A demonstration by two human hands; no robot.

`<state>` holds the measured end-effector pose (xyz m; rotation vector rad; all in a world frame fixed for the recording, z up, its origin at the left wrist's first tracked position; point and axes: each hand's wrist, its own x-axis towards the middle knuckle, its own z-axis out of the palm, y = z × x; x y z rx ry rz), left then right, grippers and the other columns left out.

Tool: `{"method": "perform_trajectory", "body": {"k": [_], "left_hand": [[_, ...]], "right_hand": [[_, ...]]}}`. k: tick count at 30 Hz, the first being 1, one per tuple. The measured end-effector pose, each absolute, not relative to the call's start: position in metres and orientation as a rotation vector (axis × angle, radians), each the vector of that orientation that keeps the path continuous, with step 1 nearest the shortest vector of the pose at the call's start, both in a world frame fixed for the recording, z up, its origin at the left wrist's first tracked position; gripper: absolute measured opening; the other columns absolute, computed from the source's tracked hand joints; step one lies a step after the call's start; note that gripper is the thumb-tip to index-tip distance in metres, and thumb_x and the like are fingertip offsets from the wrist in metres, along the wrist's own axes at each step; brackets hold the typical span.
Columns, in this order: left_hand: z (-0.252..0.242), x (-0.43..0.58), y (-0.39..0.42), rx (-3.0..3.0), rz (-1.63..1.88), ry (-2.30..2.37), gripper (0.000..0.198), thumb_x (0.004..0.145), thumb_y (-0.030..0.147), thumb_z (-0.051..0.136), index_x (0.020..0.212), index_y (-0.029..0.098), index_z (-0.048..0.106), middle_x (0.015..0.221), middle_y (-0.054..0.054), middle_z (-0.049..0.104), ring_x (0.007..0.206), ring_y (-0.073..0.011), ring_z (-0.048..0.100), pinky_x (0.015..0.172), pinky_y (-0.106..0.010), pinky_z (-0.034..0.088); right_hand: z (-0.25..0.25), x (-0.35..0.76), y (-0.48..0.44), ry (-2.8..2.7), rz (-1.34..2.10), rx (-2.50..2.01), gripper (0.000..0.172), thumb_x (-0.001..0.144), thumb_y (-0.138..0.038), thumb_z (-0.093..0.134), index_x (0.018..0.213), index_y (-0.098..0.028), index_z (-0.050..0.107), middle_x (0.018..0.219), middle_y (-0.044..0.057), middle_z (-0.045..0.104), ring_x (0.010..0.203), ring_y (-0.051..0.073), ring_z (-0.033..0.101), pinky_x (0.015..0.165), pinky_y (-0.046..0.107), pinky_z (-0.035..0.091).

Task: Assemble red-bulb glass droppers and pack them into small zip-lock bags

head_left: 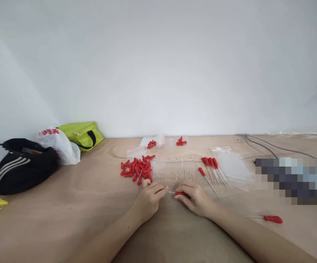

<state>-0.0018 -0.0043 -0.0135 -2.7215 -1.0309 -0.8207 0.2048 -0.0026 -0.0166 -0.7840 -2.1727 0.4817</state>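
My left hand [149,199] pinches a clear tube [171,192], my right hand [195,199] its red cap [180,193], end to end, keeping them aligned

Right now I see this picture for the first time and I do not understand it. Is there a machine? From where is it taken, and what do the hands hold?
There is no machine. A person wears one camera on the head, and it looks forward and down at a table. The left hand and the right hand pinch one small dropper between them: a thin clear tube with a red bulb. Behind the hands lie a pile of loose red bulbs, a row of clear tubes and several droppers with bulbs on, beside clear plastic bags. At the far left are a black bag, a white plastic bag and a green pouch.
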Motion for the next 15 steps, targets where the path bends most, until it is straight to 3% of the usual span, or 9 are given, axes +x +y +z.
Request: {"method": "perform_trajectory", "body": {"k": [15], "left_hand": [[-0.017, 0.011, -0.008, -2.679, -1.021, -1.028, 0.029, 0.081, 0.009, 0.035, 0.087, 0.020, 0.062, 0.068, -0.002, 0.066, 0.060, -0.0147, 0.055, 0.064, -0.032, 0.028]], "right_hand": [[-0.016, 0.202, -0.001, -2.220, 0.395, -0.807, 0.017, 0.084, -0.027, 0.047, 0.078, -0.018, 0.059, 0.075, 0.005, 0.060, 0.072, 0.017, 0.054, 0.067, 0.031, 0.044]]}}
